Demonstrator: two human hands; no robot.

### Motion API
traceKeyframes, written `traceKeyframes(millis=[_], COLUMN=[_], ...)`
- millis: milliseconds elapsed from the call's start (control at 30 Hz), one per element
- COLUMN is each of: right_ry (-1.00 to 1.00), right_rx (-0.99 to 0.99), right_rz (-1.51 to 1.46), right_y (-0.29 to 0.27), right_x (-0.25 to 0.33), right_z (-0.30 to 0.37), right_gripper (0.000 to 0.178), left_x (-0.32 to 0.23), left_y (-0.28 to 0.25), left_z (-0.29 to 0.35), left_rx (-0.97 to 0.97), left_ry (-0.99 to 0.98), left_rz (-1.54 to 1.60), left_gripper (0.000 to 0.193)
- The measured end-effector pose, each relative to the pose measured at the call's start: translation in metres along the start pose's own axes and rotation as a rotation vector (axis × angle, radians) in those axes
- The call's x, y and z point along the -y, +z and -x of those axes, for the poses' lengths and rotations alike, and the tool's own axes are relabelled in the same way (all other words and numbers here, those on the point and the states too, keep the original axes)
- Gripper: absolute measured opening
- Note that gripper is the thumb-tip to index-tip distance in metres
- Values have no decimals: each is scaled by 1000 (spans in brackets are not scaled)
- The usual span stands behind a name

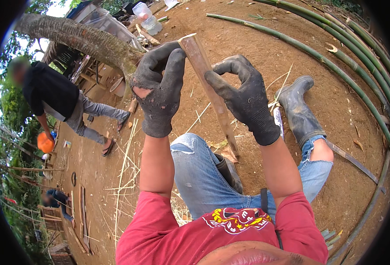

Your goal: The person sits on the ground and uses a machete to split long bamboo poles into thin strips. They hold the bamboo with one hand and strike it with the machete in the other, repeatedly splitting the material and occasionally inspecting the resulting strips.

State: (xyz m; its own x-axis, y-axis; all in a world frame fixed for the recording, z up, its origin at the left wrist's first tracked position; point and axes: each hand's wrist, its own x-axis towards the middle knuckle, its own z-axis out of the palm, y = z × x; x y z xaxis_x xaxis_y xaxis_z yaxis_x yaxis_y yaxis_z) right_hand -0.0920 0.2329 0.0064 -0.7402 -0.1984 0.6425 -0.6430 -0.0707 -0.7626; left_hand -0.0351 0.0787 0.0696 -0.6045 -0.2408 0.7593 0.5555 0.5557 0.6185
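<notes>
In front of me stands a long, flat-sided wooden stake [208,84], its top tilted to the left and its lower end near the ground by my boots. My left hand [159,86], in a torn black glove, is closed with thumb and forefinger against the stake's top left edge. Lower down on the right edge, my right hand [245,92] pinches the stake, its thumb lying over the front face. The black glove on that hand is dusty. Whether a thin strip is also between the fingers cannot be made out.
Long green bamboo poles [309,44] curve along the right. A long flat blade [351,161] lies beside my right leg. Thin pale strips [124,176] litter the dirt at left. A person [60,97] with an orange container [45,142] is near a leaning tree trunk [80,39].
</notes>
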Motion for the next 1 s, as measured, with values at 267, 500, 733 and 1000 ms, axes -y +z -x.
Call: traceKeyframes(millis=[267, 500, 733, 1000], right_ry=[-12, 24, -6, -36], right_rx=[-26, -24, -34, -43], right_rz=[6, -35, -18, 24], right_y=[2, 0, 0, -2], right_x=[-1, -2, -3, -1], right_z=[0, -1, -1, 0], right_gripper=[22, 26, 24, 26], left_x=[3, 8, 7, 6], left_y=[3, -4, 0, 6], left_z=[-8, -12, -4, -6], left_rx=[-146, -7, 68, 18], left_ry=[90, -49, -94, 120], left_rz=[72, 234, 93, -209], left_gripper=[15, 27, 17, 10])
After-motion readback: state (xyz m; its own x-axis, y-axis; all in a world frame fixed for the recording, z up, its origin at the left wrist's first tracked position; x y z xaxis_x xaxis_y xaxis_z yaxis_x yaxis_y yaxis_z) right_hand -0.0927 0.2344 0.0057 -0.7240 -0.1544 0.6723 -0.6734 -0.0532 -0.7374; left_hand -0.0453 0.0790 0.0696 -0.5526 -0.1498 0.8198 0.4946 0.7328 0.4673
